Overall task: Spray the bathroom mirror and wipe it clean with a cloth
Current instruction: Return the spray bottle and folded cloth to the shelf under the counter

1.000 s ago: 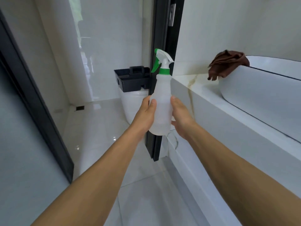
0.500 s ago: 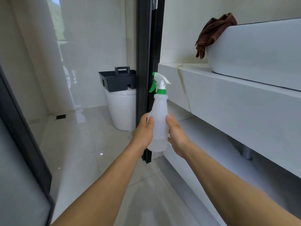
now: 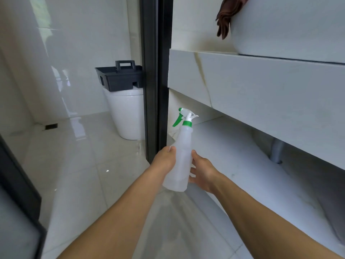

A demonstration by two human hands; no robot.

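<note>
**Bottle in both hands, mirror not yet in sight**

My left hand [image 3: 165, 158] wraps the lower body of the spray bottle [image 3: 180, 161], thumb lying along its near side and fingers curled behind it. My right hand [image 3: 202, 173] cups the other side, thumb on the plastic and fingers curling round the back, so each grip is clamped on the bottle. It stands nearly upright, tipped slightly right, with the green trigger [image 3: 177, 119] facing left and away from me. No finger is on that trigger.

Beyond the bottle a dark door frame [image 3: 155, 71] runs top to bottom. To its right is the white vanity surface [image 3: 261, 75], carrying the basin [image 3: 289, 25]; the brown cloth [image 3: 226, 15] hangs over the basin's left rim, well above my hands. Left of the frame, a black caddy [image 3: 119, 76] sits on the toilet [image 3: 128, 113].

The mirror is out of view, so spraying has not started, I judge. To do this step well I should shift one hand up to the neck with a finger on the trigger, turn the nozzle off myself, and raise it toward the glass. A light, even mist would stop runs reaching the surface, and the cloth is close by for wiping.
</note>
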